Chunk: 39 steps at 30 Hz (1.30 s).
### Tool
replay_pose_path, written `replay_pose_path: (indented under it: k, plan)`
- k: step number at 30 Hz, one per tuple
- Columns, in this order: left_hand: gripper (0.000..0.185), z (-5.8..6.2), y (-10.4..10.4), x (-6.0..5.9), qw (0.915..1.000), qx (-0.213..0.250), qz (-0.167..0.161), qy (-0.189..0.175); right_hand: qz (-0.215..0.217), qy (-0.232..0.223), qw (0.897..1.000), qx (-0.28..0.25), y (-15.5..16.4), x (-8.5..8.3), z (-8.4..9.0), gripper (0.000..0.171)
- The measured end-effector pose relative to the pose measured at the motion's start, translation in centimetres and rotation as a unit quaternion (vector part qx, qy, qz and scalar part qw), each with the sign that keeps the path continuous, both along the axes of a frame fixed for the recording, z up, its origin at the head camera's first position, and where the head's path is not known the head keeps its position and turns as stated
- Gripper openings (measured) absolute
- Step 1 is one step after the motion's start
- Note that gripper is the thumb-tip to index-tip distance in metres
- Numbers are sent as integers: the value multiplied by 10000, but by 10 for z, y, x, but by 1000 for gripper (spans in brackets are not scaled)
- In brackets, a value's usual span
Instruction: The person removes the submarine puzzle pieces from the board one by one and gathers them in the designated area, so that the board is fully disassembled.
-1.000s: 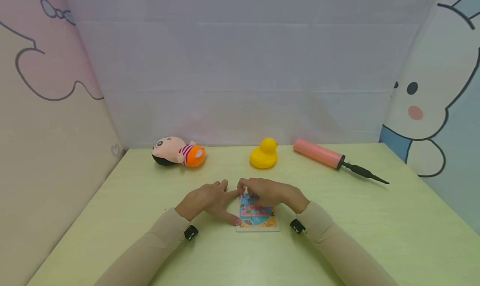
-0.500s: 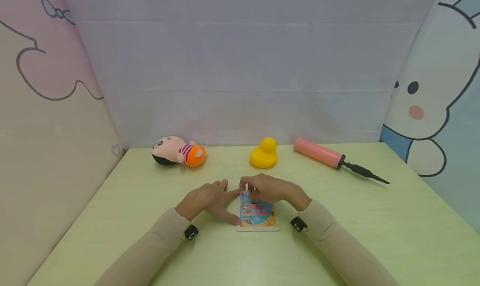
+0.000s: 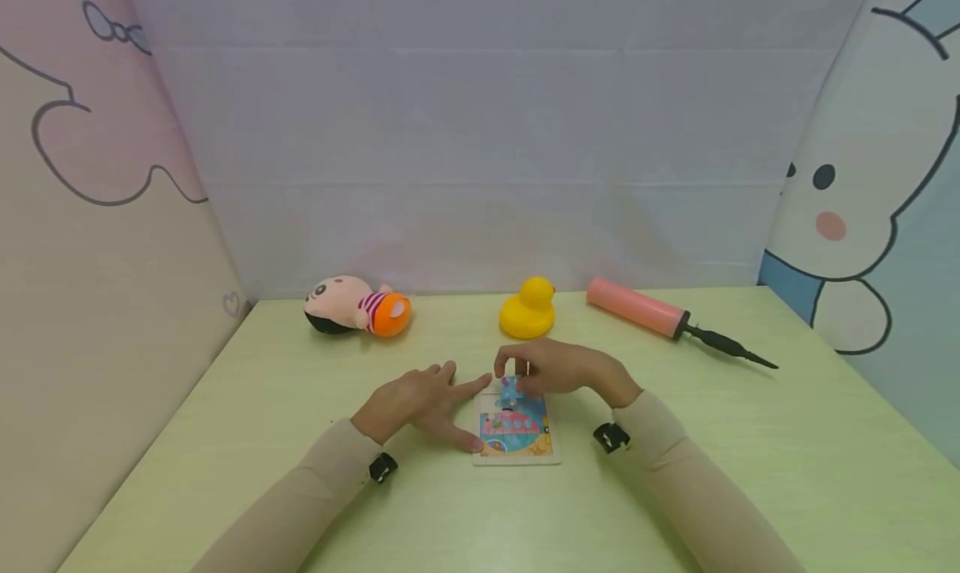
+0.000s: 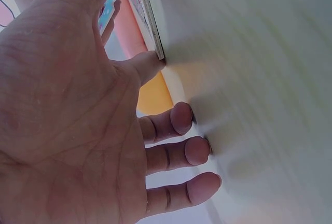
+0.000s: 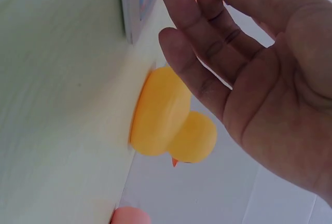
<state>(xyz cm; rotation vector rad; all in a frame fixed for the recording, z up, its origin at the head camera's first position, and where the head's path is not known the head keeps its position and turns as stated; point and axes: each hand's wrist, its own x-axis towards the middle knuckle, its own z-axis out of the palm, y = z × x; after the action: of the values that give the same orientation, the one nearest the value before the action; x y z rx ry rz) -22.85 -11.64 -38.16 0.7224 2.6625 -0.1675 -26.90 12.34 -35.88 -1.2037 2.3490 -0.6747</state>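
Pale-green desk, plain whitish wall behind the far edge, cartoon prints on both side walls. One picture board flat on the desk, about midway between left and right edges, sitting between the two hands. Left hand: spread, not gripping; thumb on the board's near-left corner, index fingertip by its far-left corner, other fingertips down on the desk. Right hand: over the board's far end, fingers bent, thumb and fingers pinching one blue puzzle piece; exact contact partly hidden. Count: two hands, one board, one piece in grip, one doll, one duck, one pump. Board's long axis looks to run near edge to far edge, sides roughly square to the desk; orange-yellow part of the print toward the near edge, blue part toward the far edge. Piece's own long axis: can't tell, fingers cover some of it. Doll lies near far-left corner, head toward left edge. Duck upright near far edge, bill toward right edge. Pink pump toward far-right corner, nozzle slanting toward right edge.
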Motion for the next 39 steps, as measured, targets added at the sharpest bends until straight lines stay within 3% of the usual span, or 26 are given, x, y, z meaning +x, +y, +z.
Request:
replay_pose_path:
  k: [5,16,39]
  plan:
    - [98,1,1,0,10000,3,17,-14,-178,-244,9995,-51,12,-5,4,21]
    - [98,3,1,1,9997,214,117,-15,-485,-325,9982,153,36,-16,10,18]
    - [92,3,0,1,9998,115,44,-142,-735,-886,9923,454,64,-29,-4,14]
